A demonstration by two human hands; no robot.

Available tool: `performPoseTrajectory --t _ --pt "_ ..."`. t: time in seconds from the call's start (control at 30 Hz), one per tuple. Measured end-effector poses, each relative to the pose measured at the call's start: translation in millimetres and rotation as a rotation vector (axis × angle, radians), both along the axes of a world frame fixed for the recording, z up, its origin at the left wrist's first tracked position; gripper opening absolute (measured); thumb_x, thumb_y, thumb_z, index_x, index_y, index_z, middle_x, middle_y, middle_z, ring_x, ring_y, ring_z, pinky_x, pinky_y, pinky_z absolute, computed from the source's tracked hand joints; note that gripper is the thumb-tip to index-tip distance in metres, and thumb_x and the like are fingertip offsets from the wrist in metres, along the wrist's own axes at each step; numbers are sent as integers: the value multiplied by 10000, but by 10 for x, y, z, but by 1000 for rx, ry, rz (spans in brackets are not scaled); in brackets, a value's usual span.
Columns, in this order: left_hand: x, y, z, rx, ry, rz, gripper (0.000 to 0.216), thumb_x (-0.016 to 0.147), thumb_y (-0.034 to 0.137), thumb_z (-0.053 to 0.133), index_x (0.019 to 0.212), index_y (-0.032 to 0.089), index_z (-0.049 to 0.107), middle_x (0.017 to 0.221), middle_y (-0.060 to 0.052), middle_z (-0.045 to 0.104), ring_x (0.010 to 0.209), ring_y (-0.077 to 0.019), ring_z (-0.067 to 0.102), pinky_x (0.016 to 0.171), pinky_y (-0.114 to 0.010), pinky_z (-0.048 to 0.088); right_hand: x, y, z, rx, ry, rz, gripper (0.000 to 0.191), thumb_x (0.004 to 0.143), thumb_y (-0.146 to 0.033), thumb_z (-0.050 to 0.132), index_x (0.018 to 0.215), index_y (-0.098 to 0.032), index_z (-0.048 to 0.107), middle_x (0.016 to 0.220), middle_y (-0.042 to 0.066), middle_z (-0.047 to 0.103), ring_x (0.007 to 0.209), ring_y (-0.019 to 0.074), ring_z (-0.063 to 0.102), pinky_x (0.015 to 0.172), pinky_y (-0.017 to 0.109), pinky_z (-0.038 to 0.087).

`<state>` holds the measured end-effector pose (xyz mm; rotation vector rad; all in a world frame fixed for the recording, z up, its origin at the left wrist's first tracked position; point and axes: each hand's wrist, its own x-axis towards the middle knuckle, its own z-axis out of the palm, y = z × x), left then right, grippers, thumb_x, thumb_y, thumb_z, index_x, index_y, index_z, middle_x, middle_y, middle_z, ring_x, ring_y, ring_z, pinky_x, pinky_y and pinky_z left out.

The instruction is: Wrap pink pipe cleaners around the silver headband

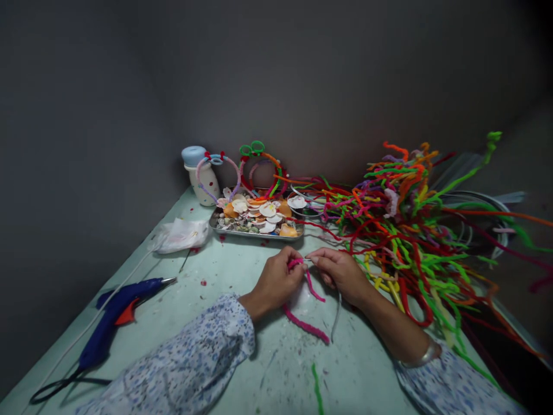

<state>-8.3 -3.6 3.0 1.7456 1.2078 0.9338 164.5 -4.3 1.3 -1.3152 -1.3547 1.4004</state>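
Note:
My left hand (279,279), fingers closed, pinches a bright pink pipe cleaner (306,325) above the middle of the table. One pink length runs from under the palm toward the lower right, and a short loose tail hangs between my hands. My right hand (339,271) has thumb and forefinger pinched together close to the left fingertips, on the thin end of a grey wire (337,317). This wire curves down below the right hand and meets the pink length's lower end. Whether the two are joined inside the left hand is hidden.
A metal tray (242,233) of shells stands ahead, with decorated hoops (199,173) behind it and a lidded bottle (203,178). Left lie a blue glue gun (112,317), its cord and a plastic bag (181,235). Tangled pipe cleaners (389,207) and scissors (417,305) crowd the right.

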Motion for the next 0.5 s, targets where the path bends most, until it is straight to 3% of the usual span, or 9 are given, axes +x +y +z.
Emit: performPoseTrajectory --t 0.5 --pt "-1 12 -25 56 49 35 69 783 232 519 774 179 561 649 24 536 598 -113 465 564 -220 317 -5 -16 22 9 -7 10 247 810 -384 572 879 -160 650 411 -82 434 356 68 350 379 189 251"
